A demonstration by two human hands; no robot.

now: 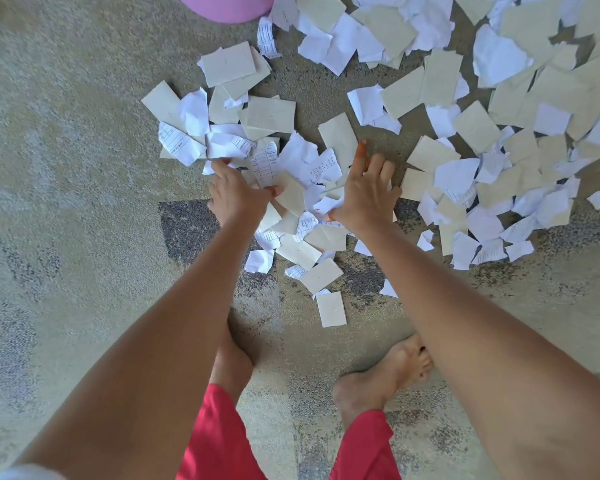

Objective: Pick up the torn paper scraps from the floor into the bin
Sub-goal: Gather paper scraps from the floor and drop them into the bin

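Speckled grey-beige floor (84,168): left hand (238,194) and right hand (364,195), both unclenched, corral torn white and cream paper scraps (302,188) for scooping; pink plastic bin (226,6) at far edge.

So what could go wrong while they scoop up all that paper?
Both hands, left hand and right hand, are raking loose scraps together, so some may slip out on the way. The pink bin sits far off at the top edge, a long carry. And a bare foot stands close to stray pieces like the cream scrap, which could get stepped on or kicked.
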